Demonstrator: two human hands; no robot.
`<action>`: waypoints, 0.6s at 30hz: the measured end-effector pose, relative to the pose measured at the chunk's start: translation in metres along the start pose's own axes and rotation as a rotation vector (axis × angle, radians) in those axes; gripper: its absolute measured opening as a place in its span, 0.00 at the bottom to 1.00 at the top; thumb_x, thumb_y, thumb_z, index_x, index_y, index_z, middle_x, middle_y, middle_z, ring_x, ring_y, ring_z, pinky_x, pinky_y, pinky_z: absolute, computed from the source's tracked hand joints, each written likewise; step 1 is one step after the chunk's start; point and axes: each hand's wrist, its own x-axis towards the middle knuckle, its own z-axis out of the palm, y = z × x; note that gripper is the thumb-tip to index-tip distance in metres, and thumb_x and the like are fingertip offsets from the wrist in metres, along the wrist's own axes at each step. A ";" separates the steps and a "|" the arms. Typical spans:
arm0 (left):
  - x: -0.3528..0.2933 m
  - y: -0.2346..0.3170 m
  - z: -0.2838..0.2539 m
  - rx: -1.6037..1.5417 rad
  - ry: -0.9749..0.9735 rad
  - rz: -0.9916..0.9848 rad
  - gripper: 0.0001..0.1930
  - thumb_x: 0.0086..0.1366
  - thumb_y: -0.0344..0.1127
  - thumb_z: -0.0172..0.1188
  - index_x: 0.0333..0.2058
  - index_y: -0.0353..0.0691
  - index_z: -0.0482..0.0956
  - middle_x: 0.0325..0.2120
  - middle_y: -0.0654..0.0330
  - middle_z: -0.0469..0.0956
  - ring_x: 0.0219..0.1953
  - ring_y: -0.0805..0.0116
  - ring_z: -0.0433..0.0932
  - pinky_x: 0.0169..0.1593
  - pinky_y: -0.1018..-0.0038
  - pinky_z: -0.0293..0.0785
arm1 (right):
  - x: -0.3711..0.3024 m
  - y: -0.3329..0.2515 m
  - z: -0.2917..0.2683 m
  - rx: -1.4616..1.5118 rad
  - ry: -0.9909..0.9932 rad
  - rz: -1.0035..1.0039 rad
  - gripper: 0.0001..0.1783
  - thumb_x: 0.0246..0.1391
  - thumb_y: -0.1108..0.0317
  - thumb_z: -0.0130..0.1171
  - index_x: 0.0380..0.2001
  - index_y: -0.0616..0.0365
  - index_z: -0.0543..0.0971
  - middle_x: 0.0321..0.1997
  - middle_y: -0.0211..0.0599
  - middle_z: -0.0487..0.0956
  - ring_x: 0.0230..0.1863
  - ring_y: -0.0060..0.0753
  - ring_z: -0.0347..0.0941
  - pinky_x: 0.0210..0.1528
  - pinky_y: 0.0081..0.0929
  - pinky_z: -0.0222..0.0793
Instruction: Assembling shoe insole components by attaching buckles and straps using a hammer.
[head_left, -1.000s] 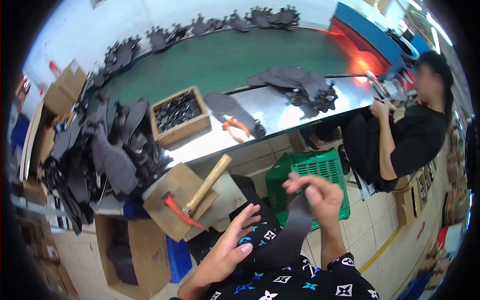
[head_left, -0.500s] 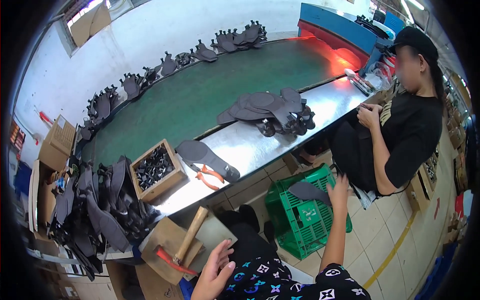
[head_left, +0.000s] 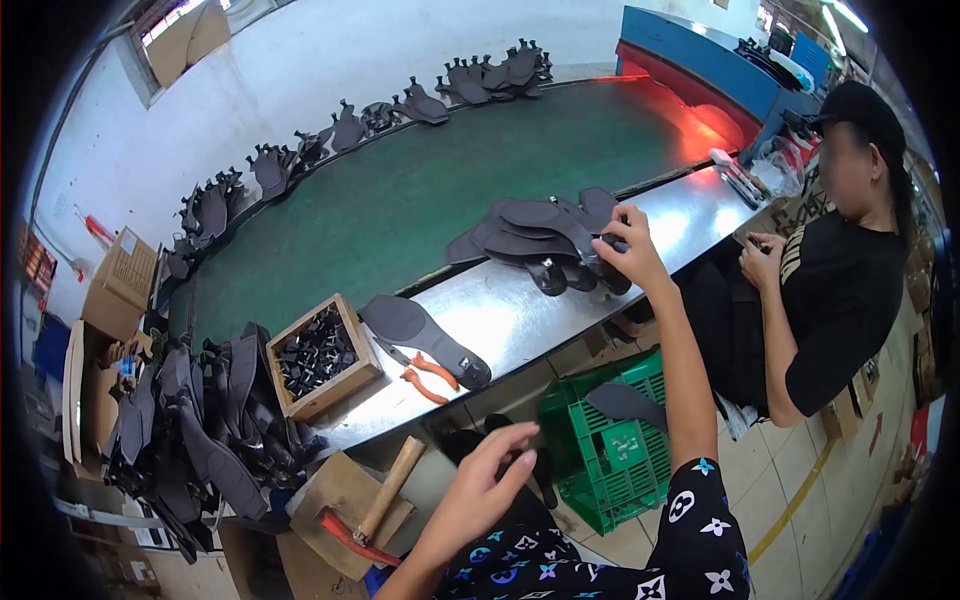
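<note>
At the far edge of a pile of dark grey shoe soles with black heel ends, my right hand has its thumb and fingers around one sole's heel end. My left hand hovers above my lap, fingers stretched and thumb apart, holding nothing. A single sole lies on the metal ledge, beside orange-handled pliers. The hammer, with a wooden handle and red on its head, rests on a brown board close to my left forearm.
A wooden box holds small black parts. Left of it is a large heap of soles. A green basket with a sole stands below the ledge. Beyond runs a green belt; a co-worker sits at right.
My right hand has moved from over the green basket up to the pile of soles. My left hand has risen and shifted right. The view has shifted slightly.
</note>
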 end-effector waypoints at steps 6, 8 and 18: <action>0.181 -0.024 0.027 0.470 0.473 0.320 0.20 0.63 0.40 0.61 0.47 0.30 0.76 0.45 0.43 0.77 0.47 0.43 0.76 0.51 0.58 0.73 | 0.003 0.011 0.006 -0.042 0.158 -0.024 0.12 0.50 0.64 0.66 0.32 0.61 0.79 0.48 0.41 0.72 0.50 0.48 0.68 0.53 0.37 0.66; 0.241 -0.040 0.017 0.730 0.573 0.219 0.23 0.59 0.46 0.65 0.45 0.31 0.77 0.44 0.43 0.75 0.49 0.41 0.73 0.52 0.54 0.71 | 0.011 -0.001 0.026 -0.033 0.185 -0.012 0.12 0.51 0.62 0.65 0.33 0.60 0.78 0.51 0.42 0.73 0.52 0.51 0.68 0.55 0.43 0.64; 0.242 0.028 -0.030 0.702 0.737 0.354 0.22 0.63 0.52 0.52 0.33 0.34 0.75 0.37 0.48 0.76 0.44 0.46 0.72 0.50 0.50 0.60 | -0.011 -0.003 0.034 -0.216 0.293 0.047 0.12 0.50 0.66 0.61 0.34 0.64 0.75 0.53 0.40 0.70 0.56 0.49 0.64 0.57 0.46 0.59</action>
